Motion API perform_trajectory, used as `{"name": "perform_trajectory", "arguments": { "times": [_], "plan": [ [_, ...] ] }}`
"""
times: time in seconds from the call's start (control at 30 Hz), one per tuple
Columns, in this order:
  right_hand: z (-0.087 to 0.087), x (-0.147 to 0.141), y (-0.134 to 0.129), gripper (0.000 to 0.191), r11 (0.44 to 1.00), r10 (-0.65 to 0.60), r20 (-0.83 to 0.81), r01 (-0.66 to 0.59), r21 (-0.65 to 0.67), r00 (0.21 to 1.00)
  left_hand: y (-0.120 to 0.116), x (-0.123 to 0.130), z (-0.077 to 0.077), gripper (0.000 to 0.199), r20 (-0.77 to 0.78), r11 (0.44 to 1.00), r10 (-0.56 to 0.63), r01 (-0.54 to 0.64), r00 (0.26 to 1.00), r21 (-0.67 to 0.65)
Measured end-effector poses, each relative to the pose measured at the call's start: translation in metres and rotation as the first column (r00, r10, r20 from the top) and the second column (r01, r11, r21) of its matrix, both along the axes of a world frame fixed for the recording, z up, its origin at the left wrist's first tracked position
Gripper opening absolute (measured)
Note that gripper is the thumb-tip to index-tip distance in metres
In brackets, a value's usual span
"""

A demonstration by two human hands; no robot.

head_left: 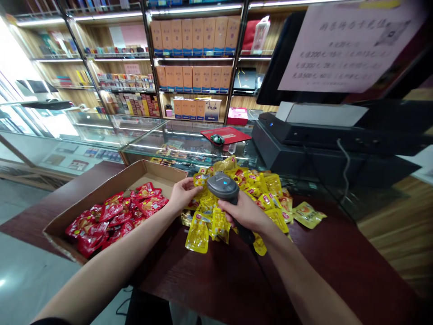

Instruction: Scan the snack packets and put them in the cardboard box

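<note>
My right hand (pixel 248 212) is wrapped round the handle of a black barcode scanner (pixel 223 185), whose head points away from me over a heap of yellow snack packets (pixel 250 180). A small blue light shows on top of it. At the heap's left side, my left hand (pixel 182 195) is closed, with thumb and fingers pinching a yellow snack packet (pixel 200 179). The scanner hides part of the heap. To the left, an open cardboard box (pixel 165 174) holds several red snack packets (pixel 115 210).
The dark red counter (pixel 189 280) carries the heap and box. One yellow packet (pixel 308 215) lies apart at the right. Behind are a glass display case (pixel 142 146), a mouse (pixel 217 139) on a red mat (pixel 233 134), and a black till (pixel 291 158).
</note>
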State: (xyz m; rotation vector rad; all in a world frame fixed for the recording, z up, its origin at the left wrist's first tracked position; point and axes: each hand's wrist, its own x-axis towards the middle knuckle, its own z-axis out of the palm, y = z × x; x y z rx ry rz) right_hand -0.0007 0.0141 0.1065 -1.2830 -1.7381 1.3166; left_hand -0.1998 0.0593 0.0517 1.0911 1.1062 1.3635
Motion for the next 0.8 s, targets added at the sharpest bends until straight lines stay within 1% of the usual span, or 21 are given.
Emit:
{"name": "perform_trajectory", "arguments": {
  "times": [0.13,0.33,0.4,0.6,0.7,0.8],
  "plan": [
    [-0.002,0.001,0.0,0.022,1.0,0.007,0.01,-0.007,0.016,1.0,0.001,0.0,-0.002,0.048,-0.006,1.0,-0.002,0.002,1.0,0.004],
    [0.0,0.002,-0.001,0.022,1.0,-0.003,0.029,0.003,0.021,1.0,0.001,-0.001,-0.001,0.047,-0.039,1.0,-0.006,0.006,0.999,0.007],
    [0.0,0.002,0.0,0.02,1.0,0.005,0.026,-0.005,0.024,1.0,0.001,-0.001,-0.001,0.047,-0.03,1.0,-0.02,0.02,0.999,0.013],
    [0.001,0.001,-0.002,0.012,0.999,0.025,-0.018,-0.026,-0.023,1.0,0.001,-0.001,-0.003,0.051,0.028,0.997,-0.058,0.056,0.998,0.051],
    [0.006,0.001,-0.004,0.015,0.999,0.018,-0.014,-0.018,-0.032,1.0,0.002,-0.002,0.002,0.049,0.042,0.996,-0.037,0.034,0.998,0.08],
    [0.01,0.002,-0.006,0.019,1.0,0.026,-0.008,-0.026,-0.014,1.0,0.004,-0.012,0.015,0.046,0.036,0.993,0.028,-0.032,0.999,0.115]
  ]
}}
